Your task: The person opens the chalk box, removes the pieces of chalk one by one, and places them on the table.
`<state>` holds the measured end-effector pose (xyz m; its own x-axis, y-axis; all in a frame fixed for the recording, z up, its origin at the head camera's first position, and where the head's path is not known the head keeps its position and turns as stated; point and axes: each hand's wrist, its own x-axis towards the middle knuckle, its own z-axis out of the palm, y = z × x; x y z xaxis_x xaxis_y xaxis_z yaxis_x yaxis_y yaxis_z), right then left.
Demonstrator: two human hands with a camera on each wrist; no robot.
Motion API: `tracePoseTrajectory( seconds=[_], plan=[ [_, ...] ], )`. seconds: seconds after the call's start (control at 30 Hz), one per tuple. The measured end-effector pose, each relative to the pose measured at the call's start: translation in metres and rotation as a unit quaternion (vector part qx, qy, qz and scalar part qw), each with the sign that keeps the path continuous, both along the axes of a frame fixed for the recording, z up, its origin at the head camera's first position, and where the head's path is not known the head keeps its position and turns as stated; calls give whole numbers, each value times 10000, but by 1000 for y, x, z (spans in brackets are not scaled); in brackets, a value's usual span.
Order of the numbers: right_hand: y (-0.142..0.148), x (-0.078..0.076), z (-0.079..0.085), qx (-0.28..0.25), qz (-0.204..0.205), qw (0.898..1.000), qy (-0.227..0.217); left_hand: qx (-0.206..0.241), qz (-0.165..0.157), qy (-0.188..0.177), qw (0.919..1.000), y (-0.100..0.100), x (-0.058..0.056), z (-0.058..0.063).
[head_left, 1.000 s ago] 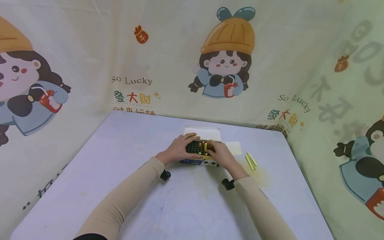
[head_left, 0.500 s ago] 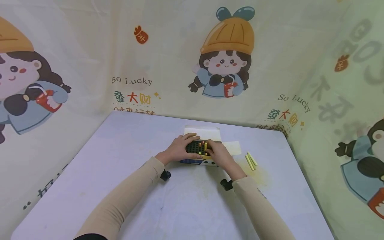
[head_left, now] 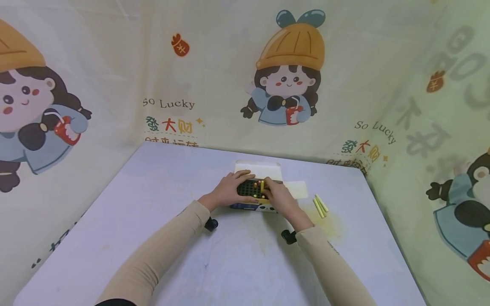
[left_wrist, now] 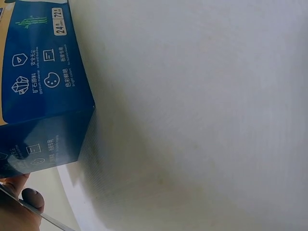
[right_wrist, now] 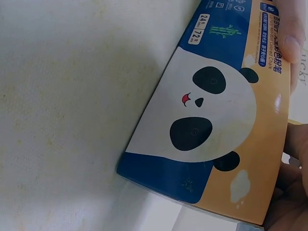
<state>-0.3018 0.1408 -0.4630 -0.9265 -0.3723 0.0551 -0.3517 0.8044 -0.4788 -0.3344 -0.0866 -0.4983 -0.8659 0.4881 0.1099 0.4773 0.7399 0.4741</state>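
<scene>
A chalk box [head_left: 245,207], blue and tan with a panda face [right_wrist: 226,106], stands open on the table. Its black grid [head_left: 245,189] has a few coloured sticks poking up toward the right side. My left hand [head_left: 226,190] grips the box at its left end, thumb along the near edge and fingers over the far edge. Over the grid's right part, my right hand [head_left: 282,196] pinches a yellow chalk stick [head_left: 262,185] that stands upright. In the right wrist view its curled fingers are partly hidden behind the box.
The box's white lid flap [head_left: 258,169] is folded back, and a side flap [head_left: 297,189] sticks out to the right. Several pale yellow chalk sticks [head_left: 320,205] lie on the white table [head_left: 229,263] to the right. A printed cloth [head_left: 218,76] hangs behind the table.
My right hand and wrist have shifted very slightly left, and the upright yellow chalk stick sits a touch higher. The left hand and box stay in place.
</scene>
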Motion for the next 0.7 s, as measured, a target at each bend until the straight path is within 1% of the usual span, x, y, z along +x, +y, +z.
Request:
tracePoseTrajectory(
  seconds=[0.27,0.37,0.53,0.7],
  plan=[
    [2,0,1,-222,3,9996,189,-58,36,5,10000,2,0,0],
    [2,0,1,-250,3,9995,190,-82,39,4,10000,2,0,0],
    [1,-1,1,-122,-46,9999,59,-73,27,42,10000,1,0,0],
    [-1,-2,0,27,-96,9999,31,-84,23,69,9999,1,-1,-2]
  ],
)
